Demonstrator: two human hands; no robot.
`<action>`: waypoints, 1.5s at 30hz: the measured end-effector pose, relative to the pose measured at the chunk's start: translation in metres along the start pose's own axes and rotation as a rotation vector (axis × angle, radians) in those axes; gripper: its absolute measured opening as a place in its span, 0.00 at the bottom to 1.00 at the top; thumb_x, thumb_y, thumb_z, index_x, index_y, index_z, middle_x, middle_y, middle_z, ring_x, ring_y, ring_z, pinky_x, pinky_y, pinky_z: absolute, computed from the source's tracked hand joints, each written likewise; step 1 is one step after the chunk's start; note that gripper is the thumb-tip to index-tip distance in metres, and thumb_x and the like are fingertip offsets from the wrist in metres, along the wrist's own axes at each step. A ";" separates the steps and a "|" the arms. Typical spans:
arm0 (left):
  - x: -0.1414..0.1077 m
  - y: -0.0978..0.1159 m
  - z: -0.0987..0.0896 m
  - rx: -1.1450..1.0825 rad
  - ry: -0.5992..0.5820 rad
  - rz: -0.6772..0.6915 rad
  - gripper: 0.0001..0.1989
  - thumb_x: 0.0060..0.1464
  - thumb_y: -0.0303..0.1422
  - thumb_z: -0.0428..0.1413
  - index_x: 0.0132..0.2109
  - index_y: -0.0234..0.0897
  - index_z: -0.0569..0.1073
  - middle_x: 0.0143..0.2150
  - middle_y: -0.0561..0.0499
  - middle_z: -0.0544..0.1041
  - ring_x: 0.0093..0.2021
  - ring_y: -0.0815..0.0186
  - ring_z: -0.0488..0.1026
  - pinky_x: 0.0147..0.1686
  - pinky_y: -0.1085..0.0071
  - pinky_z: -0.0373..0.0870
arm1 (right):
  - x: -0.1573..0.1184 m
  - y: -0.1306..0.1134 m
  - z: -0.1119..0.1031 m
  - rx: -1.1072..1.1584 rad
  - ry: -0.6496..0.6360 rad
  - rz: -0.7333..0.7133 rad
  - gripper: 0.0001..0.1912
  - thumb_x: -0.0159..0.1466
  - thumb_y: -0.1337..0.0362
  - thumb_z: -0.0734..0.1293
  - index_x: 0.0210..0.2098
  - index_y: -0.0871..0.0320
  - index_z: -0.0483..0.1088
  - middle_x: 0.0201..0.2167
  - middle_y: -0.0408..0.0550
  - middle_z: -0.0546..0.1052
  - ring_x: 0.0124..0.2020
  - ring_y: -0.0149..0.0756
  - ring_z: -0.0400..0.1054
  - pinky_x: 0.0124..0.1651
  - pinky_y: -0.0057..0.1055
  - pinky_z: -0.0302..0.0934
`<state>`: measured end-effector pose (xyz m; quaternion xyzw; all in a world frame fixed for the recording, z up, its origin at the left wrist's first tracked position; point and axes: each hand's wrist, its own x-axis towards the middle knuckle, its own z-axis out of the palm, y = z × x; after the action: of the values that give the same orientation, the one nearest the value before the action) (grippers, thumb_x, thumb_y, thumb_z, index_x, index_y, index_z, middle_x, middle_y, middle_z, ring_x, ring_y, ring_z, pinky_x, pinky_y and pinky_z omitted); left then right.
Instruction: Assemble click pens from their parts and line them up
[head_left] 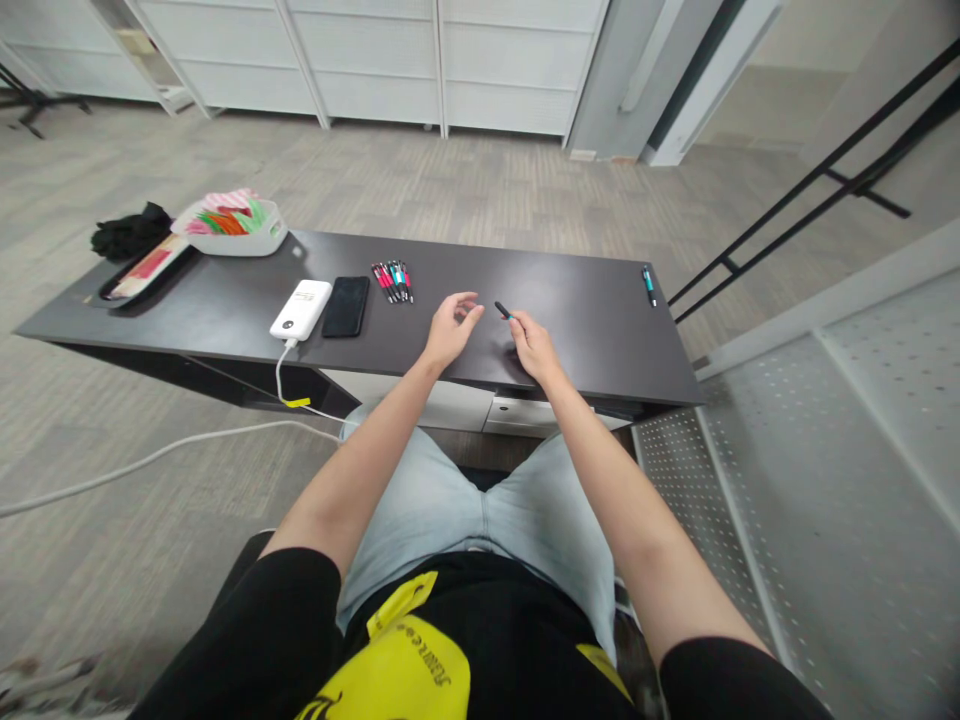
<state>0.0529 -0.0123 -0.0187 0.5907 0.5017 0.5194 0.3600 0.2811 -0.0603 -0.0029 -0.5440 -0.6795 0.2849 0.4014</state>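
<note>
Between the fingers of my right hand (534, 346) is a pen (502, 310), its dark end pointing to the upper left. My left hand (450, 330) is held a little to the left of the pen, fingers curved and apart, with nothing in it. Left of that hand, several red and turquoise pens (393, 281) lie side by side on the dark table (600, 330). A single turquoise and black pen (649, 286) lies alone near the table's right edge.
A black phone (346, 307) and a white power bank (301, 310) with a white cable (279, 372) lie left of the pens. Farther left are a white basket (255, 240) of colourful items, a black tray (154, 283) and a black cloth (131, 232). A perforated panel (697, 480) stands at right.
</note>
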 end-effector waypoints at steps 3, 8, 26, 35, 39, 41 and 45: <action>-0.006 0.006 0.036 -0.222 -0.133 -0.028 0.13 0.75 0.40 0.75 0.60 0.42 0.91 0.61 0.38 0.95 0.61 0.48 0.91 0.65 0.56 0.88 | 0.001 0.005 0.001 0.052 0.020 0.029 0.27 0.78 0.32 0.59 0.49 0.41 0.80 0.43 0.56 0.87 0.50 0.62 0.85 0.66 0.59 0.79; -0.009 0.012 0.069 -0.414 -0.190 -0.058 0.19 0.76 0.48 0.75 0.63 0.42 0.91 0.61 0.37 0.95 0.65 0.47 0.92 0.71 0.53 0.88 | 0.001 0.009 0.001 0.077 0.022 0.061 0.30 0.79 0.26 0.58 0.41 0.40 0.74 0.34 0.51 0.81 0.41 0.58 0.80 0.55 0.57 0.80; -0.021 0.039 0.123 -0.662 0.294 -0.264 0.12 0.82 0.28 0.71 0.43 0.44 0.83 0.44 0.48 0.89 0.51 0.59 0.90 0.62 0.63 0.86 | 0.003 0.004 0.002 -0.006 0.066 0.107 0.13 0.84 0.47 0.66 0.50 0.45 0.76 0.53 0.57 0.91 0.59 0.58 0.86 0.71 0.51 0.78; -0.008 0.039 0.080 -0.345 0.056 -0.241 0.17 0.79 0.44 0.76 0.44 0.42 0.81 0.49 0.43 0.95 0.53 0.57 0.93 0.61 0.61 0.89 | 0.005 0.008 0.005 -0.108 0.063 0.067 0.15 0.88 0.49 0.63 0.52 0.46 0.78 0.55 0.61 0.92 0.57 0.60 0.87 0.70 0.55 0.80; -0.010 0.031 0.048 -0.221 0.002 -0.221 0.26 0.71 0.51 0.83 0.38 0.43 0.79 0.39 0.48 0.90 0.39 0.60 0.88 0.50 0.63 0.86 | 0.005 0.012 0.007 -0.136 0.046 0.001 0.08 0.84 0.52 0.68 0.50 0.46 0.76 0.54 0.57 0.92 0.57 0.57 0.85 0.69 0.51 0.79; -0.014 0.028 0.039 -0.163 -0.002 -0.200 0.27 0.70 0.52 0.84 0.36 0.44 0.79 0.34 0.51 0.87 0.36 0.61 0.85 0.47 0.64 0.82 | 0.004 0.013 0.008 -0.143 0.022 -0.010 0.07 0.83 0.52 0.71 0.53 0.46 0.76 0.55 0.55 0.92 0.55 0.55 0.85 0.65 0.49 0.79; -0.024 0.024 0.032 -0.003 -0.012 -0.126 0.27 0.74 0.52 0.80 0.34 0.45 0.78 0.29 0.53 0.83 0.33 0.61 0.80 0.42 0.65 0.76 | 0.003 0.012 0.008 -0.253 -0.034 -0.036 0.09 0.87 0.53 0.68 0.55 0.47 0.80 0.60 0.60 0.93 0.61 0.61 0.86 0.70 0.55 0.77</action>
<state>0.0899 -0.0377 -0.0087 0.5605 0.5348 0.4931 0.3958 0.2801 -0.0540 -0.0165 -0.5733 -0.7263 0.1989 0.3230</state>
